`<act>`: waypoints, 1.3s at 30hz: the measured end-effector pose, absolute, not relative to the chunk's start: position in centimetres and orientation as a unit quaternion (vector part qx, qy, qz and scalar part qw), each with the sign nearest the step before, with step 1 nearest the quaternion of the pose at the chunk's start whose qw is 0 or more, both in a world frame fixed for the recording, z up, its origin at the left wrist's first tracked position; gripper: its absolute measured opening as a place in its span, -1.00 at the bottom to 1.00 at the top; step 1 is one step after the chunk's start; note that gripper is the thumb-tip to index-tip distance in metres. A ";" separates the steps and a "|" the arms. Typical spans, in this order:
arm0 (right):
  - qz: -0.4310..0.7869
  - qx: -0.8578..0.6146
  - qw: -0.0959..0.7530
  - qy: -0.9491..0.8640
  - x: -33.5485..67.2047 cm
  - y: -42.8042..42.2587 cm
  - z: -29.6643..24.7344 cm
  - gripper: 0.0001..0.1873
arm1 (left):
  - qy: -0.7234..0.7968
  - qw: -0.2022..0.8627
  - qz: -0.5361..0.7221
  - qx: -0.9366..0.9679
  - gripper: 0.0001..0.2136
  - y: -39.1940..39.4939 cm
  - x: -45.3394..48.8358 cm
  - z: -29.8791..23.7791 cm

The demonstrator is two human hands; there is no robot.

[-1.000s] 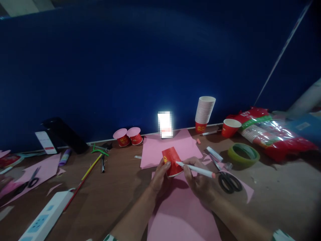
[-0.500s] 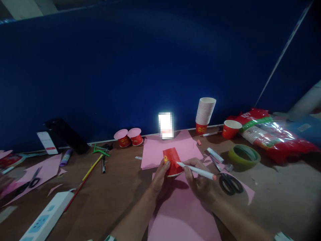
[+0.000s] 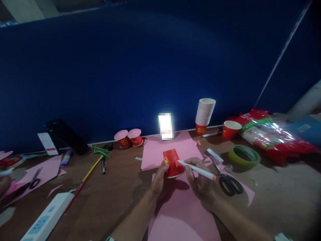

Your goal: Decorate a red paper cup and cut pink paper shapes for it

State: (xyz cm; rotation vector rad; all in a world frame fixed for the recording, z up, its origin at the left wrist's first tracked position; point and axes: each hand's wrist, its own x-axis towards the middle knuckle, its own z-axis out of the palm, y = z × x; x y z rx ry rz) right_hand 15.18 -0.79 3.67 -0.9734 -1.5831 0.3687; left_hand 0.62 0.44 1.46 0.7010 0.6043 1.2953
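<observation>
My left hand (image 3: 162, 179) is closed around a red paper cup (image 3: 173, 164) with yellow lettering, its rim turned down toward me. In my right hand (image 3: 200, 182) a white marker (image 3: 200, 170) with an orange end is pinched, its tip at the cup's red side. Whether the tip touches cannot be made out. Under both hands lies a pink paper sheet (image 3: 184, 214). Behind the cup rests a stack of pink paper (image 3: 152, 147). Black-handled scissors (image 3: 230, 184) sit right of my right hand.
Two red cups with pink discs (image 3: 129, 139) stand by the blue partition. A cup stack (image 3: 204, 115), single cup (image 3: 231, 129), tape roll (image 3: 244, 156) and red plastic package (image 3: 273, 134) are at right. A power strip (image 3: 46, 217) lies left, near another person's hand (image 3: 5, 184).
My hands, the cup and the marker stay almost in place; the marker's tip has shifted very slightly on the cup. At the far left, the other person's hand has moved.
</observation>
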 end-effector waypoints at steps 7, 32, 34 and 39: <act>0.167 -0.417 0.590 -0.670 15.2 -0.8 3.6 -0.90 | 0.249 0.710 0.583 0.306 -0.66 -0.1 1.3 2.5; 0.163 -0.411 0.584 -0.681 15.1 -0.8 3.5 -0.90 | 0.249 0.710 0.578 0.315 -0.72 0.6 1.0 1.7; 0.164 -0.409 0.583 -0.682 15.1 -0.8 3.4 -0.88 | 0.253 0.714 0.576 0.308 -0.72 0.7 1.0 1.7; 0.147 -0.402 0.587 -0.687 15.0 -0.7 3.4 -0.89 | 0.270 0.718 0.567 0.301 -0.69 0.6 1.0 1.7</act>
